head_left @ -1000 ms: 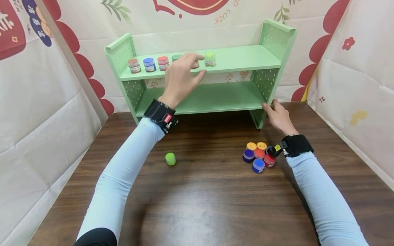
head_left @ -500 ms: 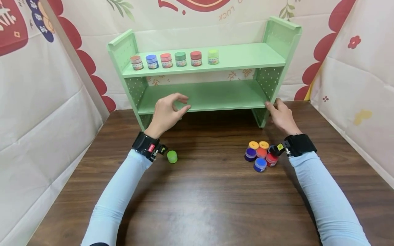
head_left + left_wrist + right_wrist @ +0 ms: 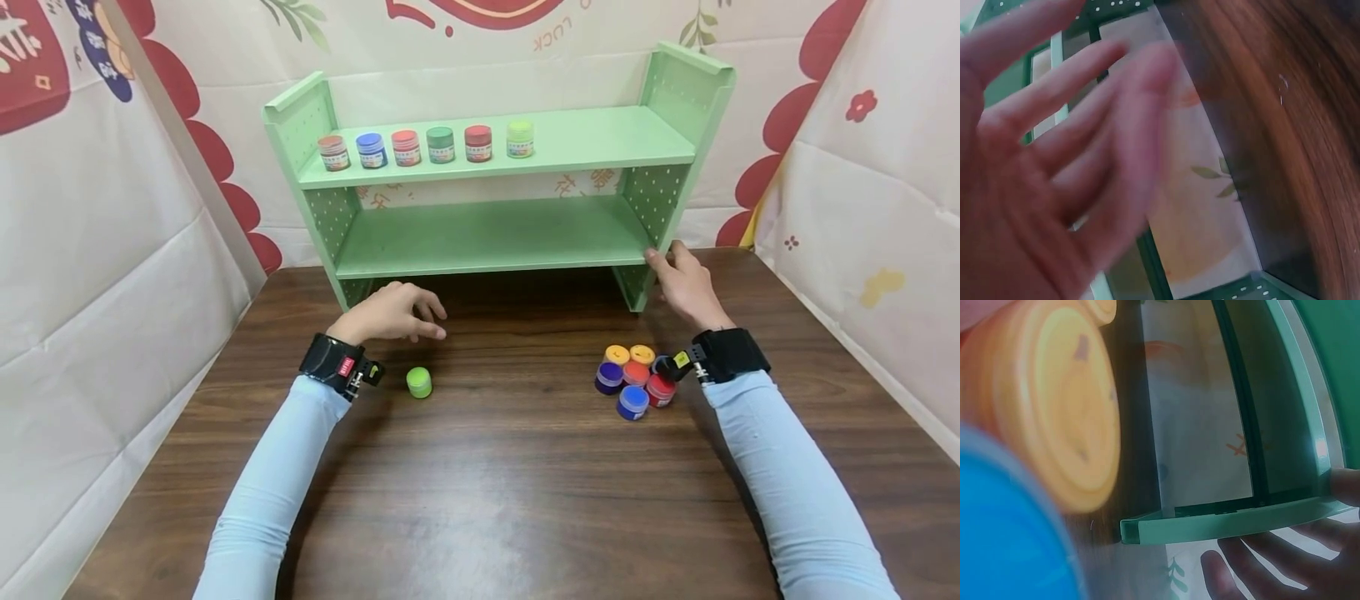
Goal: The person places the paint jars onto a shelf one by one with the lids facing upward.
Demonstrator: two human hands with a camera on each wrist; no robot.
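My left hand is above the table in front of the shelf's left half, holding nothing. In the left wrist view its fingers are spread and blurred. Just below it a small jar with a bright green lid stands on the table. At the right end of the light green two-tier shelf, my right hand grips the side panel. The right wrist view has the thumb inside the panel and the fingers along its outer side.
Several small jars stand in a row on the upper tier, among them a blue jar and a lime jar. A cluster of jars with yellow, purple, red and blue lids stands by my right wrist. Printed cloth hangs behind the shelf.
My left hand has come down from the jars on the upper tier to just above the table, near the green-lidded jar. My right hand has stayed on the shelf's side panel.
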